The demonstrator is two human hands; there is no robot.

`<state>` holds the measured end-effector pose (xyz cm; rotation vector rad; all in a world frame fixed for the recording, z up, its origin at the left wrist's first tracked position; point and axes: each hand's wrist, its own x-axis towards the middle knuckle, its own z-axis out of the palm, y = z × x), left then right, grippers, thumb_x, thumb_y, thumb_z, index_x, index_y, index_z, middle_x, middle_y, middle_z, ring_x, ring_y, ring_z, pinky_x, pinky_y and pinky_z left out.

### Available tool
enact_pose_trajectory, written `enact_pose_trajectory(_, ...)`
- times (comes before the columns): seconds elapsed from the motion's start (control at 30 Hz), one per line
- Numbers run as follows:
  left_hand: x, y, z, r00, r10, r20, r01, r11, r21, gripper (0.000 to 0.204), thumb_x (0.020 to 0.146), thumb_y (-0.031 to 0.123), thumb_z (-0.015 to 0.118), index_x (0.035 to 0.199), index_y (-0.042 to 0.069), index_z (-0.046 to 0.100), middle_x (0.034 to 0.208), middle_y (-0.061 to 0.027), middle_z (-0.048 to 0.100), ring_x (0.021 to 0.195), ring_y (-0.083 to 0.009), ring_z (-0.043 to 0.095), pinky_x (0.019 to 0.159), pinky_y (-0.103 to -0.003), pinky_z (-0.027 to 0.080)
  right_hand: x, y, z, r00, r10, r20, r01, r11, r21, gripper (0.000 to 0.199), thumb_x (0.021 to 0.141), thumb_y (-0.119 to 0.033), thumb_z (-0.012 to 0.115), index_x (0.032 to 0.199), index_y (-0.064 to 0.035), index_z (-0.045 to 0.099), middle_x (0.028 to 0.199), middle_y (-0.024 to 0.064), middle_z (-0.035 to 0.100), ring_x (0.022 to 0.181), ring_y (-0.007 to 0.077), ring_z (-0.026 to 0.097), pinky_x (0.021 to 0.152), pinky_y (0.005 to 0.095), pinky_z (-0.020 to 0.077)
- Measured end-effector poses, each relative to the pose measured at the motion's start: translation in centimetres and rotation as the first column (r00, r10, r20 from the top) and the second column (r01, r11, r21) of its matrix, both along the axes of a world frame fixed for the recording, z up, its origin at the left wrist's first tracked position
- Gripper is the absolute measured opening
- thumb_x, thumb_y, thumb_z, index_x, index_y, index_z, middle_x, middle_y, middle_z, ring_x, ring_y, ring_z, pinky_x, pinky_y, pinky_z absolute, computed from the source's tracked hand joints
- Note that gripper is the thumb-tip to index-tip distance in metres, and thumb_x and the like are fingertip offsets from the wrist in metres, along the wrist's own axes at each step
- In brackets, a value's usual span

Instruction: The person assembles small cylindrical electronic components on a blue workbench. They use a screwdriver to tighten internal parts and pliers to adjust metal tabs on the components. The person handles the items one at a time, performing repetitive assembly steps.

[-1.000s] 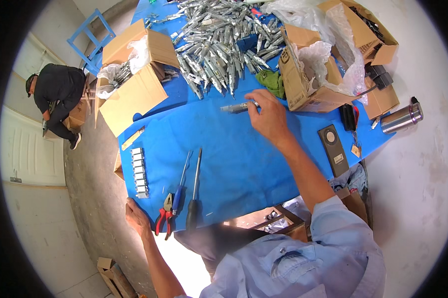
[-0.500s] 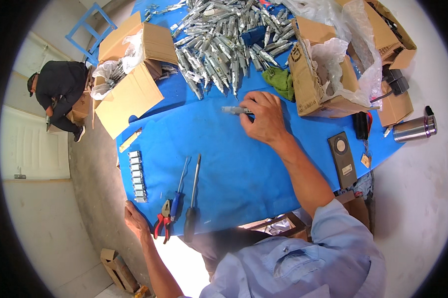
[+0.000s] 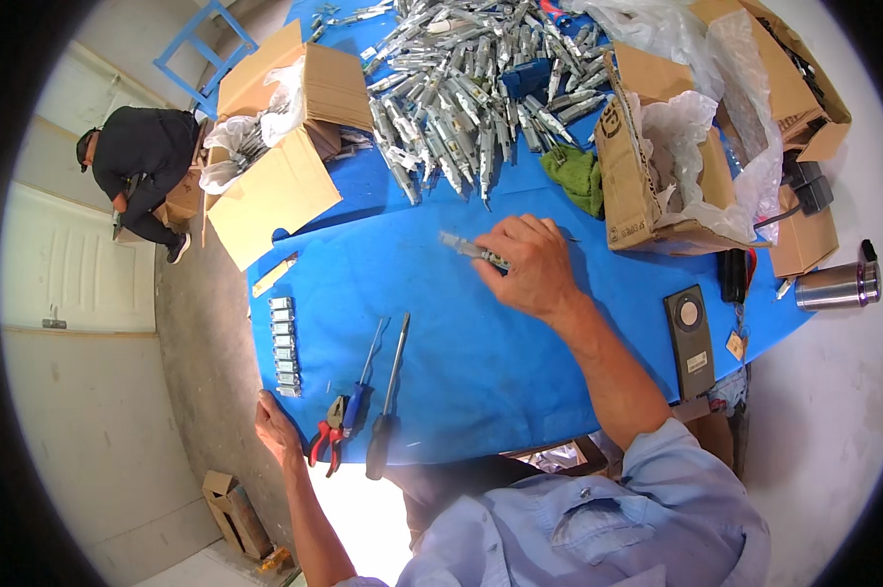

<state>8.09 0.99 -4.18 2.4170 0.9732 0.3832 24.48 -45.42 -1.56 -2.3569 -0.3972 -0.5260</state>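
My right hand (image 3: 531,264) is closed round a slim grey piece with a pale, translucent-looking end (image 3: 458,243), held just over the blue-covered table (image 3: 461,391). Its exact kind I cannot make out. Beyond it lies a large heap of similar slim grey pieces (image 3: 451,127). My left hand (image 3: 279,430) rests at the table's front left edge, fingers together against it and partly hidden. Close to that hand lie red-handled pliers (image 3: 330,432), a blue-handled screwdriver (image 3: 354,401) and a dark-handled screwdriver (image 3: 381,442). A column of several small metal blocks (image 3: 284,347) lines the left side.
Open cartons stand at the far left (image 3: 275,201) and right (image 3: 629,176), with plastic lining. A green cloth (image 3: 573,179), a dark flat device (image 3: 689,338) and a steel flask (image 3: 838,287) are on the right. Another person (image 3: 146,166) sits bent over beyond the table's left side.
My right hand has drawn slightly nearer to me with the grey piece, which now tilts more. The whole view has shifted a little; my left hand stays at the edge.
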Motion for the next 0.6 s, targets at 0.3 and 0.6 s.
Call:
enact_pose_trajectory(0.3, 0.2, -0.9, 0.6, 1.000, -0.008, 0.020, 0.008, 1.000, 0.004, 0.072, 0.107, 0.060, 0.044, 0.096, -0.007, 0.068, 0.079, -0.0255, 0.064, 0.073, -0.0303, 0.055, 0.074, -0.048, 0.047, -0.2, 0.4, -0.3, 0.999, 0.026, -0.032, -0.026, 0.999, 0.020, 0.014, 0.080, -0.023, 0.081, 0.091, -0.0142, 0.077, 0.089, 0.0029, 0.066, 0.088, 0.0263, 0.063, 0.076, 0.0427, 0.0454)
enact_pose_trajectory(0.6, 0.3, -0.7, 0.2, 0.999, -0.015, 0.041, 0.016, 1.000, -0.017, 0.073, 0.107, 0.061, 0.043, 0.092, -0.007, 0.067, 0.074, -0.0223, 0.060, 0.071, -0.0274, 0.052, 0.071, -0.047, 0.045, -0.2, 0.4, -0.4, 0.998, 0.037, -0.043, -0.035, 0.998, 0.044, 0.013, 0.083, -0.022, 0.078, 0.092, -0.0124, 0.077, 0.088, 0.0051, 0.066, 0.086, 0.0286, 0.064, 0.074, 0.0440, 0.0478)
